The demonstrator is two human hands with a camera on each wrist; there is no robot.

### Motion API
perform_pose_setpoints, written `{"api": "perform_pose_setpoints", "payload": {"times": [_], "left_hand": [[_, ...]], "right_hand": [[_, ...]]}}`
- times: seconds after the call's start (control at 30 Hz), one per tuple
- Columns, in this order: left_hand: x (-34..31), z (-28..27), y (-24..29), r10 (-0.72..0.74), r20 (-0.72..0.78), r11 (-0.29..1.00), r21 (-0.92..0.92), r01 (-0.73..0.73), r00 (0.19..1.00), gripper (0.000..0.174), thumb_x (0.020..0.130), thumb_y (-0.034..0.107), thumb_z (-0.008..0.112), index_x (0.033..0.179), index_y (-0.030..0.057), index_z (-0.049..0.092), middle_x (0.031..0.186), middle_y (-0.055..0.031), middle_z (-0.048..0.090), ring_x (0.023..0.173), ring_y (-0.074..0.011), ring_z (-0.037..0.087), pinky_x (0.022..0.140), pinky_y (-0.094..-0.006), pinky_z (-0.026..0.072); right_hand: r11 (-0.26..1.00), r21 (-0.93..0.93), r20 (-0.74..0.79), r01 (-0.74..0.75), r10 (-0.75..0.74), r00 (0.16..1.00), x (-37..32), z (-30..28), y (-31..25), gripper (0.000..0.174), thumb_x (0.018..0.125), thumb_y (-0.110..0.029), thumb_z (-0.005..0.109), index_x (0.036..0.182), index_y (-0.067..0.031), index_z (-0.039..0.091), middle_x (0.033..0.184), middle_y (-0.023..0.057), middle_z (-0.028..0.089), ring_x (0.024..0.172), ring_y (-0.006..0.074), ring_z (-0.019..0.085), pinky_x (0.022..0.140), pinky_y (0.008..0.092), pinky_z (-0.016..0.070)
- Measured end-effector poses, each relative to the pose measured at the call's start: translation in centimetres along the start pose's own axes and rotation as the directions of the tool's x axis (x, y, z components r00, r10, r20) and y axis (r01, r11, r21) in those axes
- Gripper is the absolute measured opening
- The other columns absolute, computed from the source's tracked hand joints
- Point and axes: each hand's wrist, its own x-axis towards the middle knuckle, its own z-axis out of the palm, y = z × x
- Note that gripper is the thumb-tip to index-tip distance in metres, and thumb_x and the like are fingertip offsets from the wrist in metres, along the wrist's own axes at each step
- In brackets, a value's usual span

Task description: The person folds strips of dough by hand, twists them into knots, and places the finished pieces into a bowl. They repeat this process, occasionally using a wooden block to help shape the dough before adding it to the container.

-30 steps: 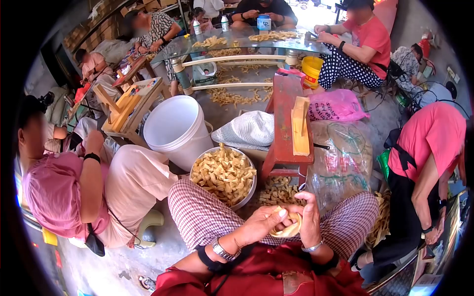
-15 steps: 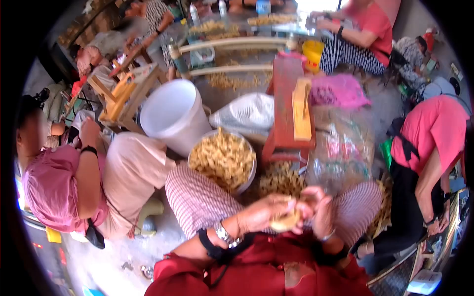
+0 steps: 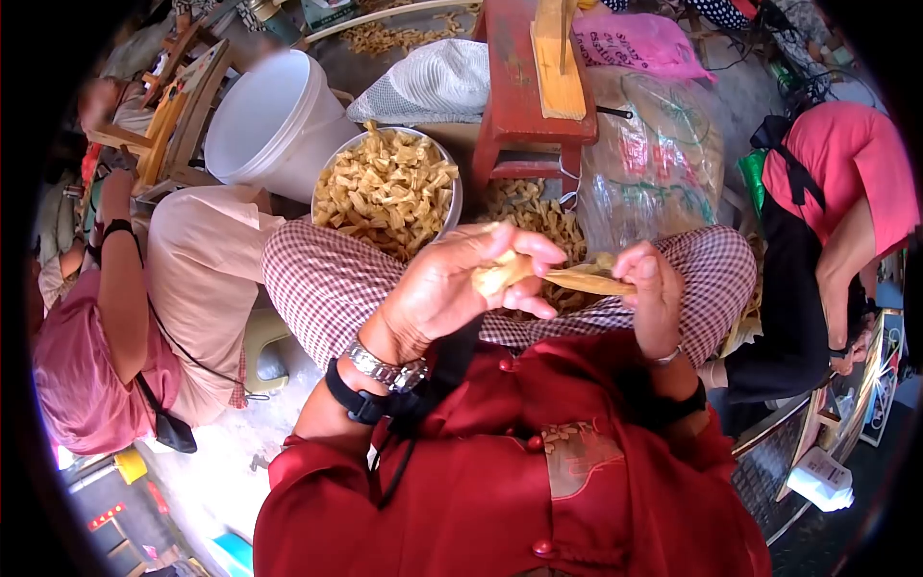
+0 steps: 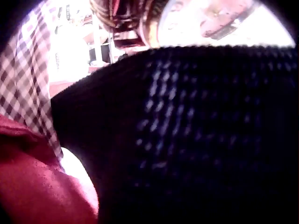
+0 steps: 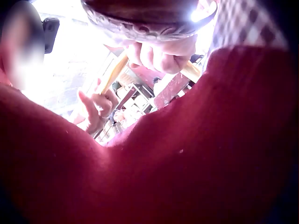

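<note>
A pale yellow, husk-like strip (image 3: 588,282) stretches between both hands above the lap in the head view. My left hand (image 3: 452,274) holds its bunched end against the palm, thumb and fingers partly spread around it. At the opposite end, my right hand (image 3: 659,298) pinches the strip between thumb and curled fingers. From below, the right wrist view shows the right hand (image 5: 156,56) with bent fingers around the strip (image 5: 114,72), which runs down to the left hand (image 5: 98,109). A dark wristband (image 4: 196,135) blocks most of the left wrist view.
Just beyond the knees stands a bowl (image 3: 458,200) heaped with folded yellow pieces (image 3: 385,183). More pieces (image 3: 524,212) lie beneath a red bench (image 3: 510,96), which carries a wooden block (image 3: 560,72). A white bucket (image 3: 255,115) is at left, a plastic sack (image 3: 654,154) at right. People sit on both sides.
The hands have drawn apart, and the strip, earlier bunched in a loop between them, is now stretched out. The head view has tilted downward, taking the glass table out of sight.
</note>
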Motion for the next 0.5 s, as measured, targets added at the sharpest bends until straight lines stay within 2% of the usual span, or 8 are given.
{"api": "perform_pose_setpoints", "payload": {"times": [0.03,0.17,0.37,0.5], "left_hand": [[-0.2,-0.3,0.3,0.009,-0.008,1.000,-0.009,-0.009,1.000,0.049,0.096,0.036,0.042,0.111,-0.0088,0.055,0.094,-0.0099,0.056,0.072,-0.0168,0.050,0.081,-0.0454,0.0505],[-0.3,-0.9,0.6,0.021,-0.028,0.999,-0.035,-0.022,0.999,0.048,0.096,0.036,0.041,0.111,-0.0074,0.056,0.094,-0.0087,0.056,0.069,-0.0151,0.049,0.078,-0.0418,0.0486],[-0.8,-1.3,0.5,0.040,-0.094,0.998,-0.034,-0.044,0.995,0.047,0.096,0.036,0.041,0.109,-0.0060,0.057,0.091,-0.0067,0.055,0.066,-0.0134,0.047,0.068,-0.0349,0.0454],[-1.3,-1.6,1.8,0.099,-0.140,0.995,0.041,-0.094,0.985,0.046,0.097,0.036,0.039,0.107,-0.0047,0.058,0.088,-0.0048,0.052,0.064,-0.0120,0.044,0.064,-0.0313,0.0440]], "right_hand": [[0.999,0.006,-0.011,-0.035,0.035,0.999,-0.1,-0.7,0.0,0.034,0.096,-0.030,0.045,0.078,-0.0033,0.053,0.074,0.0011,0.051,0.063,0.0065,0.042,0.054,0.0212,0.0358],[0.994,-0.110,-0.046,0.009,-0.014,0.999,-0.3,-1.4,-0.8,0.031,0.094,-0.027,0.049,0.076,-0.0023,0.051,0.070,0.0011,0.050,0.061,0.0084,0.042,0.057,0.0226,0.0366],[0.967,-0.248,0.041,0.055,-0.046,0.998,-0.8,-1.8,-0.8,0.027,0.091,-0.024,0.055,0.077,-0.0009,0.051,0.066,-0.0016,0.047,0.060,0.0076,0.041,0.055,0.0237,0.0357],[0.981,-0.194,0.093,0.031,-0.013,0.996,-0.2,-1.2,-0.4,0.023,0.089,-0.021,0.058,0.081,-0.0006,0.052,0.066,-0.0005,0.047,0.059,0.0069,0.041,0.054,0.0236,0.0348]]}}
